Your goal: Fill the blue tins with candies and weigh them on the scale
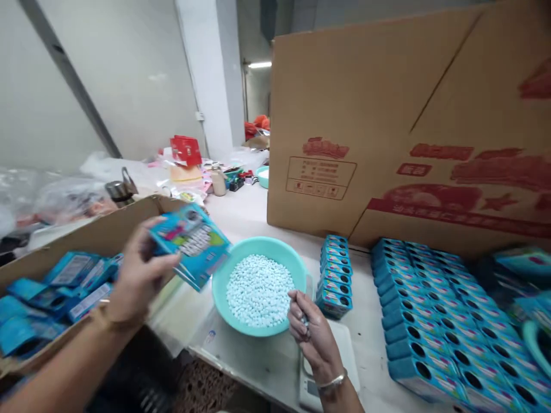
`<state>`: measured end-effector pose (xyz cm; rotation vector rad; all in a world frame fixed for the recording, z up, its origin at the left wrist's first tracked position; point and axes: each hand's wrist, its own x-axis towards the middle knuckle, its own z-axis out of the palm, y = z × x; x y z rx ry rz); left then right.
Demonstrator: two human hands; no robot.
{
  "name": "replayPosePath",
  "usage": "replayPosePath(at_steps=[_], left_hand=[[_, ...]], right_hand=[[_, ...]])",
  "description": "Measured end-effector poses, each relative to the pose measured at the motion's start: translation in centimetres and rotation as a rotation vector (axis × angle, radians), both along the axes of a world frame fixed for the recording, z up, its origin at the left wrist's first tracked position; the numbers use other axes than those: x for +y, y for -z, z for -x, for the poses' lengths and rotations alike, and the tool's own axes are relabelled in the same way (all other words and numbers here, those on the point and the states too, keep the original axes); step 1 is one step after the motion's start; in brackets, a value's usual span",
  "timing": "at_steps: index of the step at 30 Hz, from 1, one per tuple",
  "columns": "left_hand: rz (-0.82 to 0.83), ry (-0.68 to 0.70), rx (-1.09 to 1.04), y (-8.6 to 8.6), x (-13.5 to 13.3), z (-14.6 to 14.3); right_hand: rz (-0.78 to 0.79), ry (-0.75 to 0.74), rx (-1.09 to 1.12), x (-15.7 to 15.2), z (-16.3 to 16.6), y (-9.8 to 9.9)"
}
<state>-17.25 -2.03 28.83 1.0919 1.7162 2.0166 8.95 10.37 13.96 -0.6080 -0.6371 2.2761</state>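
Note:
My left hand (138, 274) is closed on a flat blue printed carton (193, 243), holding it tilted in the air above the left rim of a teal bowl (224, 281). The bowl is filled with small white pellets (258, 289). Just right of the bowl's near rim, my right hand (310, 332) is closed in a pinch on something small and dark that I cannot make out. It hovers over a white scale (348, 353) at the table's front edge.
An open cardboard box (107, 232) of loose blue cartons sits at the left. Rows of upright blue cartons (434, 321) fill the right, with a short row (333, 275) beside the bowl. A large cardboard box (387, 132) stands behind. Clutter lies at the far end.

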Motion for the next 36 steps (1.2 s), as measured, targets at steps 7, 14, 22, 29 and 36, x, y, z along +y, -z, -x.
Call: replayPosePath(at_steps=[7,14,22,29,36], left_hand=[[0.186,0.623,-0.933,9.5,4.2,-12.2],[0.193,0.749,-1.201,12.2,7.4,-13.8],[-0.055,0.304,-0.436,14.8,7.8,-11.9],[-0.087,0.238,-0.036,14.7,6.1,-11.7],[-0.141,0.16,0.086,14.1,6.2,-10.7]], right_hand=[[-0.15,0.083,-0.077,-0.6,-4.9,-0.5],[-0.236,0.192,-0.153,-0.4,-6.6,-0.8],[-0.214,0.061,-0.179,1.0,-3.3,0.0],[-0.306,-0.084,-0.262,2.1,-0.8,1.1],[-0.429,-0.132,-0.34,3.7,0.7,1.2]])
